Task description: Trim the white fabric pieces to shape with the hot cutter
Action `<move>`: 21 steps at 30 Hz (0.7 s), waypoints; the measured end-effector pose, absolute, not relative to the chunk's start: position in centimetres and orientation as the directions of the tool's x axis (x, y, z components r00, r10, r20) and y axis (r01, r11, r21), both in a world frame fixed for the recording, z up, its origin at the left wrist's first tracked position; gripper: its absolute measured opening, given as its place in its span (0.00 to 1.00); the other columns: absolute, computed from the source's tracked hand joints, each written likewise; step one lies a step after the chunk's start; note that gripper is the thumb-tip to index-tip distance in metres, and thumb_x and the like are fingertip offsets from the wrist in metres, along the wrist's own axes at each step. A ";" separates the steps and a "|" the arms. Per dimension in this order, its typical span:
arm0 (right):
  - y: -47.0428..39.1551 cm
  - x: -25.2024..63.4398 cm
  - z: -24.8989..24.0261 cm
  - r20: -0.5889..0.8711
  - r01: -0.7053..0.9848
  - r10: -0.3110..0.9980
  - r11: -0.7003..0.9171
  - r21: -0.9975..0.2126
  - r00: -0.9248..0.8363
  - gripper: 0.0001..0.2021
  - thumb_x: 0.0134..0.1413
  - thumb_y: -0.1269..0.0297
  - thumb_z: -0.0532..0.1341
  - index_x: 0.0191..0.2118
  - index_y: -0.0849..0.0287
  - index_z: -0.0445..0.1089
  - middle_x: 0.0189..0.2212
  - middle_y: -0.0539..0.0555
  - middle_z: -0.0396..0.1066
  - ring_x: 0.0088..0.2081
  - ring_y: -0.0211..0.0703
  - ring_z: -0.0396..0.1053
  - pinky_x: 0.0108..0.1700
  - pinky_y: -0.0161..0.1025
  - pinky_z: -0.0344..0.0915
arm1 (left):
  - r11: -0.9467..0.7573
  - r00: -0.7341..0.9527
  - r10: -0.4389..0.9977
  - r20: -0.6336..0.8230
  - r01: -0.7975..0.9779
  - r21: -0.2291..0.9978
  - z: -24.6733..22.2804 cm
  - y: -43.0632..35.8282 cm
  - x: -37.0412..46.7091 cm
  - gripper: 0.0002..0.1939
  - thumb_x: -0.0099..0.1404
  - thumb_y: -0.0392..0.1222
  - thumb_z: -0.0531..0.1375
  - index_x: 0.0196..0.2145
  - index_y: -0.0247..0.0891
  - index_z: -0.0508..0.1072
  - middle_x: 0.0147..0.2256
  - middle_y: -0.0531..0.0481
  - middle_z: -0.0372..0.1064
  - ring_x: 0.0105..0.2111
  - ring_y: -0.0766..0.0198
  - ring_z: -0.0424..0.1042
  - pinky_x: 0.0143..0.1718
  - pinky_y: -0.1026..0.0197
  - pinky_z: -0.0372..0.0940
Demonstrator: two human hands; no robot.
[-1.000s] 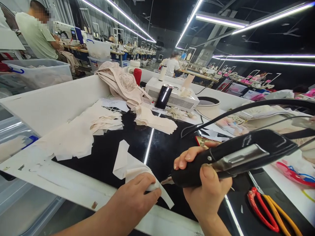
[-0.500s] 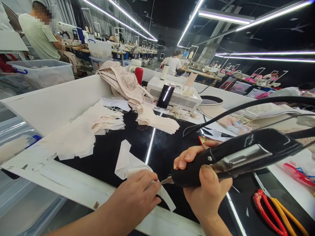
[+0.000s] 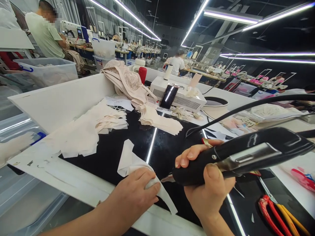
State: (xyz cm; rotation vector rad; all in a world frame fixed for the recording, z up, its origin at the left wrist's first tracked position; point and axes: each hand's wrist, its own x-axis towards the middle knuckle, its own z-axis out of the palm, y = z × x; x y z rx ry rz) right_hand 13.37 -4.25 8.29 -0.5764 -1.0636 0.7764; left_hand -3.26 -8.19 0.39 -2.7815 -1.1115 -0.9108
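My left hand (image 3: 137, 193) pinches a pale cream fabric piece (image 3: 128, 157) with its thumb and fingers. One folded end of the piece rises on the far side, and a narrow tail hangs toward the table's front edge. In my right hand (image 3: 206, 186) is a black corded handheld tool with a pointed metal tip (image 3: 246, 160), thumb resting by its metal lever. The tip points left at the fabric's edge, close to my left fingers; whether it touches I cannot tell. Beneath both hands lies the glossy black tabletop (image 3: 103, 170).
Stacks of cut fabric (image 3: 81, 134) lie left, another stack (image 3: 159, 121) beyond. A phone (image 3: 168, 96) leans on a white vented box (image 3: 183, 95). Red-and-orange-handled scissors (image 3: 273, 209) lie right. The tool's black cable (image 3: 246, 108) arcs overhead to the right. A person (image 3: 45, 32) sits far left.
The view has shifted slightly, moving the scene rightward. My left fingers have drawn back a little from the tool tip, baring more of the fabric's edge. Both hands keep their hold.
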 end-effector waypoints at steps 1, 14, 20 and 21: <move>-4.1 13.3 8.3 0.546 -0.283 0.792 0.609 -0.741 0.272 0.19 0.56 0.55 0.74 0.48 0.52 0.69 0.28 0.44 0.73 0.22 0.39 0.70 0.24 0.37 0.72 | -0.747 0.577 0.627 0.523 0.635 0.196 0.4 -8.2 -3.3 0.18 0.64 0.34 0.74 0.49 0.37 0.74 0.48 0.45 0.73 0.49 0.52 0.77 0.50 0.52 0.78; -3.1 12.6 8.2 0.538 -0.298 0.803 0.595 -0.747 0.256 0.17 0.56 0.59 0.72 0.48 0.52 0.69 0.27 0.44 0.73 0.22 0.38 0.70 0.25 0.38 0.72 | -0.725 0.546 0.619 0.564 0.673 0.145 -0.2 -8.2 -2.9 0.26 0.56 0.41 0.80 0.45 0.36 0.73 0.46 0.43 0.72 0.46 0.51 0.77 0.47 0.53 0.78; -2.9 12.3 8.1 0.533 -0.279 0.809 0.587 -0.760 0.249 0.16 0.57 0.59 0.72 0.47 0.52 0.69 0.27 0.44 0.73 0.23 0.39 0.71 0.25 0.38 0.71 | -0.723 0.553 0.620 0.556 0.679 0.131 -0.4 -8.4 -2.7 0.23 0.60 0.44 0.78 0.46 0.36 0.73 0.45 0.44 0.72 0.46 0.51 0.76 0.47 0.52 0.77; -2.9 12.3 8.1 0.531 -0.280 0.810 0.584 -0.762 0.248 0.16 0.57 0.60 0.71 0.47 0.52 0.69 0.27 0.44 0.73 0.23 0.39 0.71 0.25 0.37 0.71 | -0.725 0.556 0.624 0.550 0.674 0.142 -0.3 -8.3 -2.8 0.22 0.63 0.45 0.77 0.47 0.36 0.73 0.46 0.43 0.73 0.48 0.51 0.76 0.48 0.52 0.77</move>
